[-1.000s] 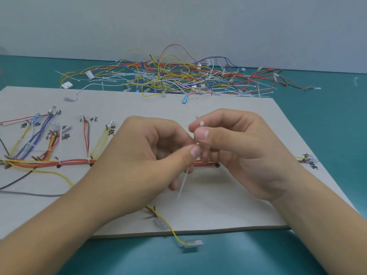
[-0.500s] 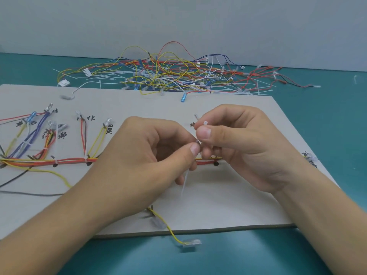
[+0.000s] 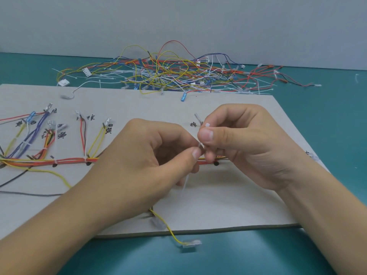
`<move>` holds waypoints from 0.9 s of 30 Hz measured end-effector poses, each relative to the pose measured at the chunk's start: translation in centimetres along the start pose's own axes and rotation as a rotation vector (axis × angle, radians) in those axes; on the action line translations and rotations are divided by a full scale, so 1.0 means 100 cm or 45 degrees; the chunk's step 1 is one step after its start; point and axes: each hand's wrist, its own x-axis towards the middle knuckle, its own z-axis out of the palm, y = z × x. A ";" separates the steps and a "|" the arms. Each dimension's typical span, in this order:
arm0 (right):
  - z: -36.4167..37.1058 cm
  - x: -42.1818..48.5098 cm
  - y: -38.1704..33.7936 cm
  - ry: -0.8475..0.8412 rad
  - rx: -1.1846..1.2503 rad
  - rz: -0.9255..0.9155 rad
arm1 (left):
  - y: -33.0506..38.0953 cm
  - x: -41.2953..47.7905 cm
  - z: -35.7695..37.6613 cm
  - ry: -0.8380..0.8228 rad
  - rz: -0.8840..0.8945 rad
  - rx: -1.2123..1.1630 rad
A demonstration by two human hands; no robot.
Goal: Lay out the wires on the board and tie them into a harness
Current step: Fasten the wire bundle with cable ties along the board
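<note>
A thin white cable tie [image 3: 184,184] is held between both hands above the middle of the grey board [image 3: 238,205]. Its strap is pinched between the thumb and curled forefinger of the left hand [image 3: 143,161], and its tail hangs down below that hand toward the board. The upper part is gripped by the right hand [image 3: 248,147], thumb pressed against the fingers, with the small white head of the tie showing just above the thumbnail. Whether the tie is already looped round the wires cannot be told, since the fingers cover that spot. The wire bundle [image 3: 69,161] – red, orange and yellow strands – is laid in a line across the board from the left edge and passes under both hands, coming out beside a black dot [image 3: 216,164] marked on the board. On the left part, branches are fanned upward from the bundle to metal terminals, each beside a handwritten label [image 3: 90,117], and several are bound with white ties. A yellow wire [image 3: 168,229] is trailed over the near edge of the board, its clear connector [image 3: 191,243] lying on the teal table [image 3: 327,116]. Behind the board – against the grey wall – a tangled pile of loose wires [image 3: 178,76] and spare ties is spread on the table.
</note>
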 end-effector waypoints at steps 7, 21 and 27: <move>-0.014 0.001 -0.011 0.086 -0.160 0.028 | -0.004 0.002 0.004 0.087 0.075 0.194; -0.048 0.010 -0.023 0.641 -0.444 0.049 | -0.004 0.022 0.014 -0.070 0.016 0.944; -0.036 0.017 -0.008 0.517 -0.763 0.070 | -0.002 0.031 0.019 -0.231 0.020 1.232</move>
